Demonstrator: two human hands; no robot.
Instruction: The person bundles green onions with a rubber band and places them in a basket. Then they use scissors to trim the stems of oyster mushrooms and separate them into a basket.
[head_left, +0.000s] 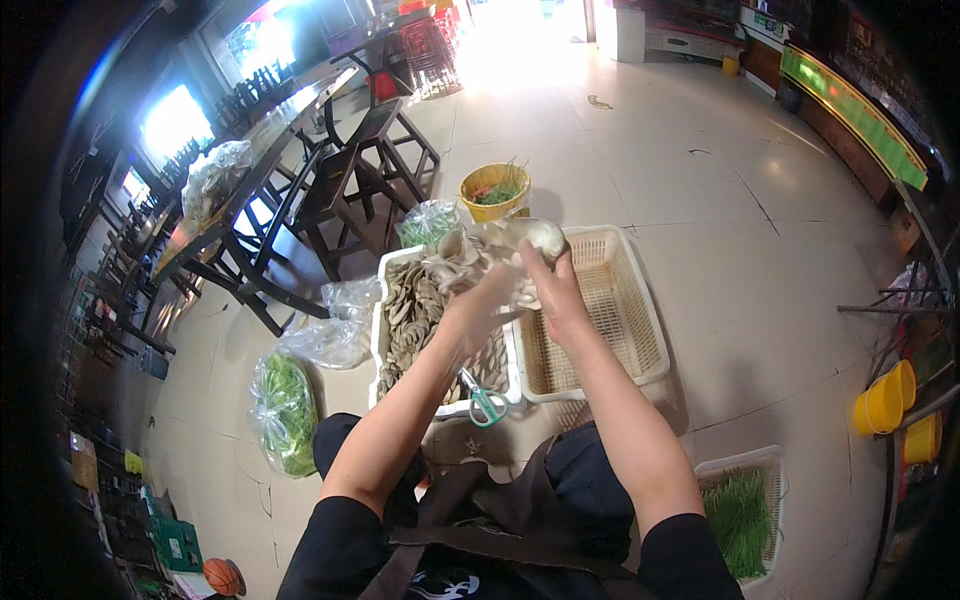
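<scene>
Both my hands hold a large cluster of oyster mushrooms in the air, above the inner edges of two containers. My left hand is blurred and lies under the cluster's near side. My right hand grips its right side, thumb and fingers around a broad pale cap. Below on the left, a white foam box is filled with grey-brown mushrooms. Scissors with green-and-white handles lie over the box's near rim. Beside it on the right stands a cream plastic basket, with no mushrooms visible in its uncovered part.
A yellow bucket with greens and a bag of greens stand beyond. Clear plastic bags and bagged leafy vegetables lie left. A basket of thin green stalks is at right. Wooden stools stand upper left.
</scene>
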